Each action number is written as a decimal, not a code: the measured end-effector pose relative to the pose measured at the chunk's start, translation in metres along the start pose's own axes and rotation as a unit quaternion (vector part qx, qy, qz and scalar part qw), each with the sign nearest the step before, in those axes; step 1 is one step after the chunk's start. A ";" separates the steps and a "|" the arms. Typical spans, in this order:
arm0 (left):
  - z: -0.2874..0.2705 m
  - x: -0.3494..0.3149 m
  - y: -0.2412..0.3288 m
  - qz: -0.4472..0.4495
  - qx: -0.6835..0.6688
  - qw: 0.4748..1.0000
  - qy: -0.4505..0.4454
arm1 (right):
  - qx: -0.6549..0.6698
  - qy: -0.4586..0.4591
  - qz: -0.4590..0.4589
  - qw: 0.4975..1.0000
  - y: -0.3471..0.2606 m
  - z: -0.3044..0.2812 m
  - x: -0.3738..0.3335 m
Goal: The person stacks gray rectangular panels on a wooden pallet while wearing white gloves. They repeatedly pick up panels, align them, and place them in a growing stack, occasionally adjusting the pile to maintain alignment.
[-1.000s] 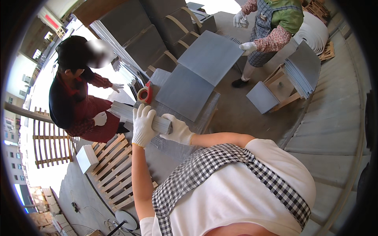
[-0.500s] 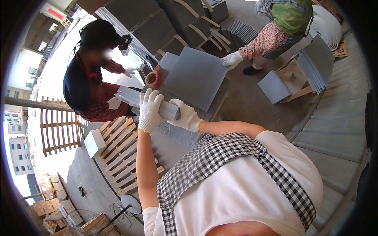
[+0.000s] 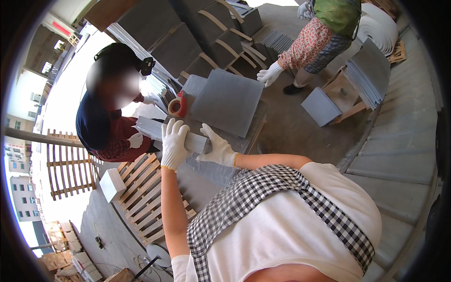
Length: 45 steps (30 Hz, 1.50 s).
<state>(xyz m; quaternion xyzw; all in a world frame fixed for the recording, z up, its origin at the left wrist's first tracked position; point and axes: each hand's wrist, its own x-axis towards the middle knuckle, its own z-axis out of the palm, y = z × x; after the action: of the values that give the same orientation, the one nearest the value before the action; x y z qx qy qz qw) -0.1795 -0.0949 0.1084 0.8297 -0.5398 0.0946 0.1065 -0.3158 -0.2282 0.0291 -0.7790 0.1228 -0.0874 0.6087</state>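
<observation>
One panel stack (image 3: 151, 128) shows; left hand (image 3: 175, 144) covers part.

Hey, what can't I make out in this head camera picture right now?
In the head view:
- Middle of the grey stack: covered by your left hand.
- Whatever lies under the square panel: hidden by that panel.
- Head of the co-worker in green: cut off by the upper edge.

At one o'clock, a co-worker's hand (image 3: 271, 75) now splays beside one gray panel (image 3: 228, 104) where two showed earlier; the right hand (image 3: 219, 149), previously cupped, fans its fingers at the four-o'clock end of the gray bundle (image 3: 197, 143).
</observation>
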 end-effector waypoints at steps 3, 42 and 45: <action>-0.003 0.000 0.000 -0.001 0.000 1.000 -0.001 | 0.001 0.003 -0.018 1.000 0.002 0.003 0.003; -0.017 -0.010 -0.010 -0.009 -0.006 1.000 -0.009 | -0.022 0.037 -0.033 0.999 0.018 0.031 0.011; -0.011 -0.014 -0.011 -0.014 0.041 0.999 -0.003 | -0.052 0.041 -0.003 0.998 0.015 0.033 0.012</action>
<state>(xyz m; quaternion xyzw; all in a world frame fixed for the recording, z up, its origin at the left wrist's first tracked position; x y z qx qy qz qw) -0.1753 -0.0746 0.1145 0.8409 -0.5244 0.1129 0.0716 -0.2965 -0.2045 0.0061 -0.8059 0.1500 -0.1141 0.5612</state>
